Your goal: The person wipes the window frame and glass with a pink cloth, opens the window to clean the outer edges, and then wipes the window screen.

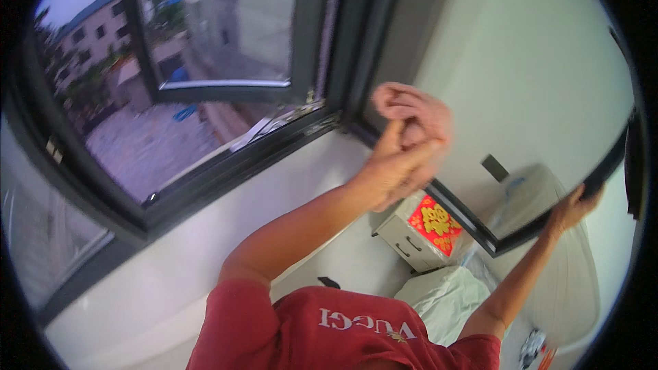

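In my left hand (401, 161) is a bunched pink cloth (425, 113), raised close to a dark-framed window panel (452, 205) that is swung into the room. The fingers are closed around the cloth; whether it touches the panel I cannot tell. On the far right, my right hand (576, 211) grips the lower outer edge of that same panel's frame. The wall and part of a headboard show within the panel.
Left of me another window sash (216, 92) stands tilted outward above the dark sill frame (233, 164), with a yard and buildings outside. Below the panel are a bedside cabinet (404, 243) with a red-and-gold decoration (435, 223), a pale green cover (445, 294) and a curved headboard (569, 281).
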### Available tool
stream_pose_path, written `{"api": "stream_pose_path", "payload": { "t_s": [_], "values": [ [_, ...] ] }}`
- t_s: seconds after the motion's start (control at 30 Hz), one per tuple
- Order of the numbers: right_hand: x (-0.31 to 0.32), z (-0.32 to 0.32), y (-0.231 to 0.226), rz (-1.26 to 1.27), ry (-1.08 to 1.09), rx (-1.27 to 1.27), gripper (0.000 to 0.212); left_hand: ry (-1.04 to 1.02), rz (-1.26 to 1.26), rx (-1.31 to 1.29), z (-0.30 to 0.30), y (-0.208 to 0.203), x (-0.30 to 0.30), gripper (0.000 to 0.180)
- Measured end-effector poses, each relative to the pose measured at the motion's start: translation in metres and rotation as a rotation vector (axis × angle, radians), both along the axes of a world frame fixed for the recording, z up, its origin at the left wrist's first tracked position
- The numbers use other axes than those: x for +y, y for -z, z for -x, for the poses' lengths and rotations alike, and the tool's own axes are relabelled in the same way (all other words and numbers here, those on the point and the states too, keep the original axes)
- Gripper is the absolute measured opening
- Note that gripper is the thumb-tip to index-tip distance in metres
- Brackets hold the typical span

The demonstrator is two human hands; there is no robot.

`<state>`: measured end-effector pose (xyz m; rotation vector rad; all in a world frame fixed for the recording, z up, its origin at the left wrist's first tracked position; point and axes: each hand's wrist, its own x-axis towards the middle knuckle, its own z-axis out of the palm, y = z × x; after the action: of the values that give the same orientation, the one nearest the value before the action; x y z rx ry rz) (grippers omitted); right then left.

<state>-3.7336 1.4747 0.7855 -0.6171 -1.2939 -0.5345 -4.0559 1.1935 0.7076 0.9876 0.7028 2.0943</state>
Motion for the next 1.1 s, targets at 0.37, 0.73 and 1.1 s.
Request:
{"api": "stream_pose_path", "payload": {
  "t_s": [0.37, 0.73, 1.1],
  "values": [
    [-0.030, 0.027, 0.008, -0.059, -0.122, -0.065, 0.052, -0.151, 0.068, 0.449, -0.025, 0.010, 0.004, 0.077],
    [-0.193, 0.184, 0.102, 0.965, -1.662, -0.504, 0.087, -0.193, 0.062, 1.080, -0.004, 0.029, -0.019, 0.038],
    [-0.163, 0.186, 0.084, 1.104, -1.603, 0.112, 0.041, -0.287, 0.277, 0.392, 0.069, 0.005, -0.046, 0.035]
  ]
}}
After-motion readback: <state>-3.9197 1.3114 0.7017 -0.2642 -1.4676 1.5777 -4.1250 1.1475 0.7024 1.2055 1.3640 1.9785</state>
